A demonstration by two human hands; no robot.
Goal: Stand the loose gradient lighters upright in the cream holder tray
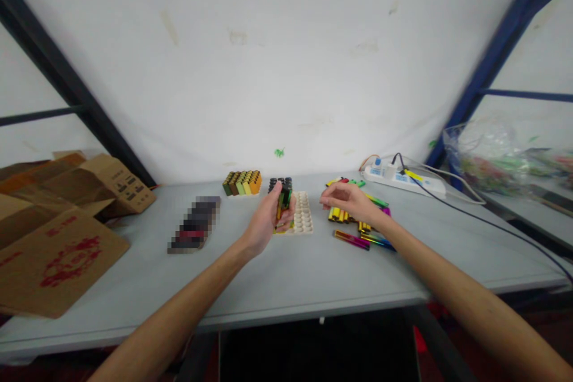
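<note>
My left hand [267,215] is closed around a small bunch of slim sticks with dark ends [280,206], showing black, green and yellow; they look like lighters. Beneath and beside that hand lies a white tray with rows of round hollows [304,215]. Dark-topped pieces [274,182] stand behind my left fingers, at the tray's far left. My right hand [347,200] hovers over a loose pile of shiny yellow sticks [339,215], its fingers curled in a pinch. Whatever lies between those fingertips is too small to make out. Nearer me, a red-purple stick [352,240] lies alone.
A block of upright green, yellow and orange pieces [242,182] stands near the wall. On the left are a blurred-out dark object [194,225] and open cardboard boxes [62,256]. A white power strip [403,180] with cables and a clear plastic bag [487,155] are at right.
</note>
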